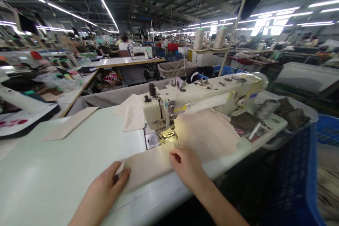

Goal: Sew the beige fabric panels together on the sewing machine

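A long strip of beige fabric point(148, 164) lies in front of the sewing machine point(159, 113), its far right end reaching the lit presser foot point(168, 135). My left hand point(109, 185) pinches the strip's left end between thumb and fingers. Close to the presser foot, my right hand point(185, 164) has its fingers curled and pressed together on the fabric's right part, by the edge. The needle itself is too small to make out.
Beige fabric pieces point(209, 136) lie under the machine arm, with another panel point(134, 113) behind the head and a flat piece point(71, 123) at left. A grey thread cone point(267, 108) sits at right. A blue crate point(293, 169) stands beside the table.
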Action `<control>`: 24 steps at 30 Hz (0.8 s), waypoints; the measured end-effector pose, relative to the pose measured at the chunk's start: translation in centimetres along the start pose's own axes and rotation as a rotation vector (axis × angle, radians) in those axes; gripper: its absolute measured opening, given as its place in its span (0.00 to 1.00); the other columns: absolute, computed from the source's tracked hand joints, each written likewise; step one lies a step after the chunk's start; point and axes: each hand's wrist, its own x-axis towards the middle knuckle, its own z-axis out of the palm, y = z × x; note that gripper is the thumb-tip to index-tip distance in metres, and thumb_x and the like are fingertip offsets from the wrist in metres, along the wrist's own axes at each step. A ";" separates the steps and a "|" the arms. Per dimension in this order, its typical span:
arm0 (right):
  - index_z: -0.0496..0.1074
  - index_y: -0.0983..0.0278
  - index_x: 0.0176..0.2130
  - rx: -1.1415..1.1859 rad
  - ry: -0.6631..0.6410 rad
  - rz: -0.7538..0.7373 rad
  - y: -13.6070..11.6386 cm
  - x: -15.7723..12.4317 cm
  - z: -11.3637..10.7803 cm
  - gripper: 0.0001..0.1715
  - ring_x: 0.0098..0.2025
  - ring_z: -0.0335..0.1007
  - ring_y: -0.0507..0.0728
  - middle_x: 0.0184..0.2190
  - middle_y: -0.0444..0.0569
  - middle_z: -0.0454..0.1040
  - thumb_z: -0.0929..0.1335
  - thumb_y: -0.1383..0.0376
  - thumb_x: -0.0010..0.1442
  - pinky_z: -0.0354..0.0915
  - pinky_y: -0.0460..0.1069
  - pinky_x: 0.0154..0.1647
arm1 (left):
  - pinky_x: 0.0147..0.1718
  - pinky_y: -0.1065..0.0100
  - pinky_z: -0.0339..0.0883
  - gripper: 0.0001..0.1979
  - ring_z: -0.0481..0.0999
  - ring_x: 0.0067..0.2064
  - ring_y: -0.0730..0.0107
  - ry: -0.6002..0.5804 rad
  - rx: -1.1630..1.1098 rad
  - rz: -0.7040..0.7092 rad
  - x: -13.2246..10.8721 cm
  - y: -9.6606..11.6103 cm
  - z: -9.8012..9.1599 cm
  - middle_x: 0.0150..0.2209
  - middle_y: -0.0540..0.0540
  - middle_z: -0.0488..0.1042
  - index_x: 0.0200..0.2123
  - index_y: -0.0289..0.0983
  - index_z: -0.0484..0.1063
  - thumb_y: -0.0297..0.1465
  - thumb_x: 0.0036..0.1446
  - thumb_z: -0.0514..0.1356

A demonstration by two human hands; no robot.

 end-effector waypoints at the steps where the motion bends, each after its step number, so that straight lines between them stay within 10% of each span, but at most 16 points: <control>1: 0.78 0.62 0.31 -0.007 -0.005 0.004 0.0 0.0 0.0 0.11 0.31 0.72 0.53 0.29 0.45 0.76 0.67 0.74 0.60 0.62 0.45 0.34 | 0.28 0.66 0.65 0.19 0.77 0.25 0.60 -0.012 0.007 -0.007 0.0 0.1 -0.1 0.20 0.51 0.76 0.32 0.43 0.68 0.49 0.58 0.48; 24: 0.78 0.62 0.31 -0.062 0.005 0.006 -0.2 0.2 0.0 0.13 0.32 0.72 0.54 0.29 0.45 0.77 0.67 0.76 0.60 0.61 0.46 0.34 | 0.30 0.64 0.66 0.18 0.80 0.31 0.56 -0.028 0.073 -0.038 0.2 1.4 -0.9 0.25 0.46 0.78 0.29 0.43 0.65 0.49 0.58 0.46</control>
